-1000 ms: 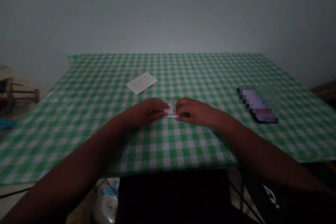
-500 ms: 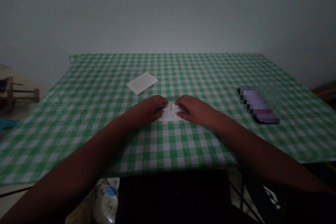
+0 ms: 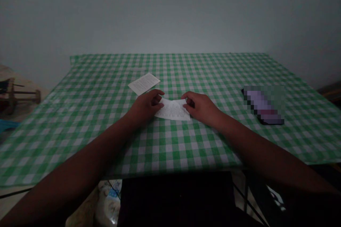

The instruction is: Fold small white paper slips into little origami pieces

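Both my left hand (image 3: 146, 105) and right hand (image 3: 201, 108) pinch the white, rectangular printed paper (image 3: 173, 111) between them, best held evenly taut.

Print (image 3: 173, 108) on the nearer paper (image 3: 174, 111) (several lines) is illegibly small.

Held sheet (image 3: 173, 110), loose sheet (image 3: 144, 83) — matt paper; wall (image 3: 170, 14) — smooth, matt; checked tablecloth (image 3: 176, 149) dull, clothlike.
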Action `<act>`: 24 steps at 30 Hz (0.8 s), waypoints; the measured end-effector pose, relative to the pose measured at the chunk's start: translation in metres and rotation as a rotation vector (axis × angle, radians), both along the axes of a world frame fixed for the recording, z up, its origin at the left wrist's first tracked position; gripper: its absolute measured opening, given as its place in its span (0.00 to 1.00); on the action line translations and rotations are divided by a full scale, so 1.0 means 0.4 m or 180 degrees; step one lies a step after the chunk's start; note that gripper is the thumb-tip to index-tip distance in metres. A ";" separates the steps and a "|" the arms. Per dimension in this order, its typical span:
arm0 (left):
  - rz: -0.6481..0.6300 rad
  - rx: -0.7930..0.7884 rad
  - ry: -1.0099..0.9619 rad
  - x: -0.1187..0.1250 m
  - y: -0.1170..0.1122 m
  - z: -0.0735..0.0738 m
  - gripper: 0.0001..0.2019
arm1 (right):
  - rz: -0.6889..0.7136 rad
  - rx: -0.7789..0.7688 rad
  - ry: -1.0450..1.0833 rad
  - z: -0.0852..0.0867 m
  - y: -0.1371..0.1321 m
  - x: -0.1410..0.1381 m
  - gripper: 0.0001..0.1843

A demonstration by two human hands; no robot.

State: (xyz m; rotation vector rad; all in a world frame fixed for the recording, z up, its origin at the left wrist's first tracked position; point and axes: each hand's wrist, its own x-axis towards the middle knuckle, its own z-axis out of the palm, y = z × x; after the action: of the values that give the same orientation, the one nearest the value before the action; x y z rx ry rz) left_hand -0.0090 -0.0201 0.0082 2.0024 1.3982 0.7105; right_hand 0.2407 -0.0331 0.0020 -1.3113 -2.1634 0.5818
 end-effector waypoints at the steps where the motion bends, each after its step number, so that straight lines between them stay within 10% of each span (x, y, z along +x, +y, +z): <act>1: 0.0033 -0.0039 -0.0051 0.001 -0.001 0.002 0.19 | -0.0031 -0.0031 0.0042 0.002 0.000 0.000 0.12; 24: 0.0446 -0.0206 -0.0269 0.001 0.003 0.026 0.13 | -0.0287 -0.0444 0.0672 0.014 0.006 0.005 0.08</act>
State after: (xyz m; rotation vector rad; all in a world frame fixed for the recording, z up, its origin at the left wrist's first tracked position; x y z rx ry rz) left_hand -0.0087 -0.0191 0.0188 1.8173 1.5029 0.7914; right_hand 0.2425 -0.0307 0.0077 -1.3468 -1.9120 0.8087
